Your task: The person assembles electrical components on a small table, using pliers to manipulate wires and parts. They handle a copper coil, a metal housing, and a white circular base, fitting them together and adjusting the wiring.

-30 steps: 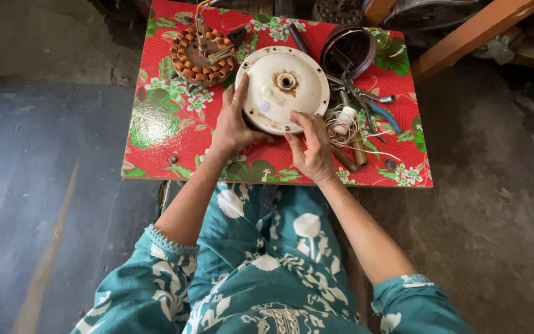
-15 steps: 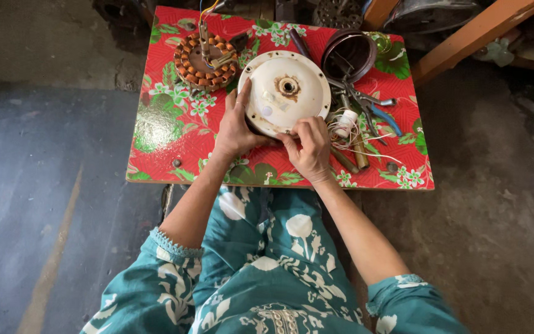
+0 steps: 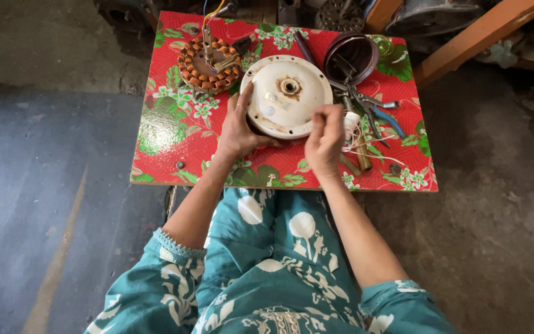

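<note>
Resting against the left rim of a round white motor cover (image 3: pixel 287 96), the left hand (image 3: pixel 240 127) has its fingers (image 3: pixel 246 94) spread open along the edge, touching the cover but not closed around it. The cover lies flat near the middle of the tabletop (image 3: pixel 168 133), which is spread with a red cloth printed with flowers. Its rusty centre hole faces up. The right hand (image 3: pixel 325 137) hovers just off the cover's near right edge, its fingers curled loosely inward; whether they pinch something small I cannot tell. Left of the cover sits a copper-wound stator (image 3: pixel 208 64) with coloured wires rising from it. Behind the cover to the right lies a dark round bowl (image 3: pixel 350 57), and beside it blue-handled pliers (image 3: pixel 378 114) among loose pale wires (image 3: pixel 366 148).
</note>
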